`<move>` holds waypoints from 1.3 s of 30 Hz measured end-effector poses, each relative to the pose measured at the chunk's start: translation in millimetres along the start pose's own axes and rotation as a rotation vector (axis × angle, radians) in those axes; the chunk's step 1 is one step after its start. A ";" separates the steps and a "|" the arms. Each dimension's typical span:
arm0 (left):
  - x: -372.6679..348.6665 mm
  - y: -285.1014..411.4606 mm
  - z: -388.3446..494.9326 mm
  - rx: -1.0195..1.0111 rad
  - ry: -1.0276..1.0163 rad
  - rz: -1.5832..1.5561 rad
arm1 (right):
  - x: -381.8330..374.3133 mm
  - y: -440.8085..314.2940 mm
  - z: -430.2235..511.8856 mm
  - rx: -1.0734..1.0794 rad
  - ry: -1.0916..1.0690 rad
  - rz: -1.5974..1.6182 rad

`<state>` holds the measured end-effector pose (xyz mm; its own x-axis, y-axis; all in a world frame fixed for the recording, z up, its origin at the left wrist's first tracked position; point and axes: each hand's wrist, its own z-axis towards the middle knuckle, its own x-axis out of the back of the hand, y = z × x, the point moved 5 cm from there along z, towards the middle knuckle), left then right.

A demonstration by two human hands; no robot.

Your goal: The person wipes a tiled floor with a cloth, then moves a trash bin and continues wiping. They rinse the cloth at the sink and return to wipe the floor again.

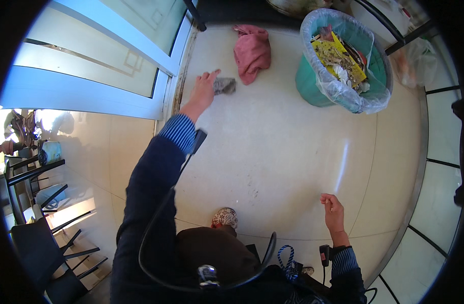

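Near the door's edge my left hand [203, 91] reaches down over the pale tiled floor, one finger extended. A small grey scrap of cloth or pad [225, 86], slightly blurred, meets the thumb side of that hand. Whether the fingers grip it is hidden. Just beyond lies a crumpled pink cloth [252, 53] on the floor, apart from the hand. My right hand [333, 214] hangs at the lower right with its fingers curled in and nothing seen in them.
A green bin [312, 81] with a clear liner and rubbish stands at the upper right. At the left, a white-framed sliding door [83, 91] borders the floor; black chairs [38, 258] stand beyond it. White tiled panels [431, 201] line the right. A cable [156, 212] crosses my body.
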<state>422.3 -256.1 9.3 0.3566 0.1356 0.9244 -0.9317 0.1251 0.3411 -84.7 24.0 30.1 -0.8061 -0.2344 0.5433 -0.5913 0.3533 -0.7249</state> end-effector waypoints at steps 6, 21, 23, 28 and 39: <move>-52.2 41.5 -24.4 0.044 -0.168 -0.008 | -16.6 5.6 -12.4 0.030 -0.023 -0.010; 22.1 -14.7 -33.5 0.132 0.031 -0.146 | -3.8 23.6 -13.9 -0.130 0.006 0.128; 21.7 -45.3 3.5 0.093 -0.097 -0.011 | -7.7 29.0 -18.8 -0.079 -0.017 0.078; -13.9 -32.1 -28.5 -0.033 -0.173 0.265 | -28.8 29.4 -23.4 -0.027 -0.075 0.107; 11.9 102.9 -229.8 -0.080 -0.579 -0.120 | -38.4 8.8 -6.8 -0.047 -0.127 0.055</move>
<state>346.6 -15.7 16.1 0.3424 -0.4396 0.8304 -0.8708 0.1834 0.4561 -58.8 42.2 5.7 -0.8354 -0.3253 0.4430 -0.5467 0.4099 -0.7301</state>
